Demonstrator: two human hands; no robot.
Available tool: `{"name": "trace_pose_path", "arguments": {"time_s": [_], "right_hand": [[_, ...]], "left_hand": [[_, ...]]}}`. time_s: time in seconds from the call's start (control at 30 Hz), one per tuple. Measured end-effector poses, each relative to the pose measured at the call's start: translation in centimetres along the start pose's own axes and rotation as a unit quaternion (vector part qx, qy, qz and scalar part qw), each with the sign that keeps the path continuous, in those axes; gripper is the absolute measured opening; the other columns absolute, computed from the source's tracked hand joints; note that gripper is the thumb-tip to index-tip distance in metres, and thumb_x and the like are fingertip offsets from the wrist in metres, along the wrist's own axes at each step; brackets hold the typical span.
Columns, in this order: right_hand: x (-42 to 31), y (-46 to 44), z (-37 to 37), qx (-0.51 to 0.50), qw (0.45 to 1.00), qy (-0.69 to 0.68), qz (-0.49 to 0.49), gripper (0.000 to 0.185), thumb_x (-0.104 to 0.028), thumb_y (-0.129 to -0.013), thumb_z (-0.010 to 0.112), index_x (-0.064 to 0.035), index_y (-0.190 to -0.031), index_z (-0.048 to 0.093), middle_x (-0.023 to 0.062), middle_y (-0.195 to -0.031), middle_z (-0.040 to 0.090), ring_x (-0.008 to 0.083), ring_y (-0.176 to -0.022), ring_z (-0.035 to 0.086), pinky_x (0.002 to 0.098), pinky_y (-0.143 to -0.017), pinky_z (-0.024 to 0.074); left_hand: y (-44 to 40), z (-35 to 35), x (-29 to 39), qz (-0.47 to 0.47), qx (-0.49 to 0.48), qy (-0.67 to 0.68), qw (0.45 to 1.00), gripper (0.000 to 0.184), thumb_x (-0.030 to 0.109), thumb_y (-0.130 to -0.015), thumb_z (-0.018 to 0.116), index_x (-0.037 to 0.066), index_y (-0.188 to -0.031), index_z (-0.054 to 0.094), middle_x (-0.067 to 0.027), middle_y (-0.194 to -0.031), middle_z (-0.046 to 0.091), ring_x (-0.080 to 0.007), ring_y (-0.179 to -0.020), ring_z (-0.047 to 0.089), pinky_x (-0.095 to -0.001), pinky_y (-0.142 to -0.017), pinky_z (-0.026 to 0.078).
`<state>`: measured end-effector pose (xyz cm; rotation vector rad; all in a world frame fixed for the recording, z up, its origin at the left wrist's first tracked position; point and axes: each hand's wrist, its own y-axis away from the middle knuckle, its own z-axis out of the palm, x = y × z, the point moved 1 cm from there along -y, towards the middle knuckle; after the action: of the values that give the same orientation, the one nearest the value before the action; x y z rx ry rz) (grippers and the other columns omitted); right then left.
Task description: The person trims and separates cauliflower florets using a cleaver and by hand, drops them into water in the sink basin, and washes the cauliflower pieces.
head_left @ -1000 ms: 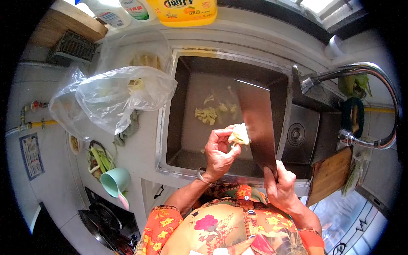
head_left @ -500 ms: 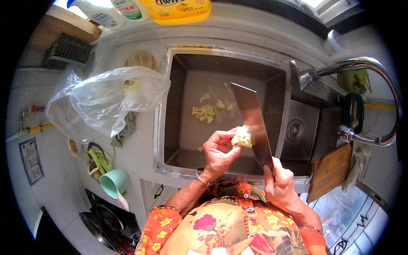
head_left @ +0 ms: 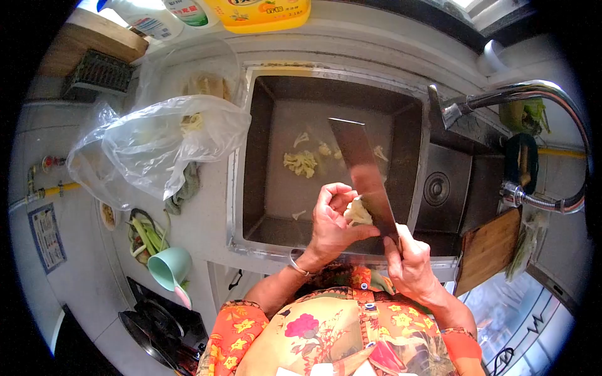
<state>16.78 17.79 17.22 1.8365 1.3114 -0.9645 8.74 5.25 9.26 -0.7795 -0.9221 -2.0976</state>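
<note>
Over sink basin [head_left: 260,188] | cauliflower floret [head_left: 359,214], L hand [head_left: 333,227] half-curled round it | R hand [head_left: 411,260] at basin's near edge, fisted on cleaver [head_left: 364,164] | floret prob. light, firm, brittle at buds; grip by stem

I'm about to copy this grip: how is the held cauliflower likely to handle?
Probably light: the cauliflower looks small in the left hand. Likely apt to break apart, as loose florets of different sizes lie in the sink. Its lumpy, uneven shape suggests it would wobble rather than roll smoothly if pushed.
</note>
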Motion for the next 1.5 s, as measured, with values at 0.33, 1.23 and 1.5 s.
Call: {"name": "trace_pose_path", "arguments": {"time_s": [0.33,1.23,1.5], "right_hand": [[-0.2,-1.3,-1.1,0.105,0.991,0.020,-0.077,0.038,-0.005,-0.073,0.079,0.0012,-0.101,0.054,0.0023,-0.063,0.059,0.0036,-0.049,0.050,0.0205,-0.043,0.0404],[1.5,-3.3,-0.1,0.025,0.994,-0.102,0.043,0.032,0.007,-0.075,0.066,-0.0022,-0.102,0.052,0.0037,-0.080,0.066,0.0006,-0.055,0.053,0.0164,-0.046,0.0391],[1.5,-4.5,-1.2,-0.032,0.976,-0.197,0.083,0.036,0.002,-0.073,0.065,-0.0005,-0.108,0.058,0.0018,-0.083,0.065,0.0037,-0.072,0.058,0.0191,-0.062,0.0471]], "left_hand": [[0.2,-0.7,0.9,-0.037,0.003,0.058,0.998,0.056,-0.005,-0.073,0.073,0.000,-0.121,0.046,-0.0113,-0.115,0.058,-0.0167,-0.103,0.059,-0.0295,-0.089,0.050],[0.8,-2.2,2.3,-0.063,-0.037,0.079,0.994,0.041,-0.009,-0.074,0.066,0.005,-0.108,0.048,-0.0074,-0.099,0.060,-0.0178,-0.097,0.060,-0.0324,-0.089,0.050],[-1.2,-3.3,4.8,-0.106,-0.095,-0.062,0.988,0.023,0.003,-0.080,0.067,0.005,-0.099,0.053,-0.0060,-0.106,0.056,-0.0133,-0.083,0.060,-0.0257,-0.073,0.053]]}}
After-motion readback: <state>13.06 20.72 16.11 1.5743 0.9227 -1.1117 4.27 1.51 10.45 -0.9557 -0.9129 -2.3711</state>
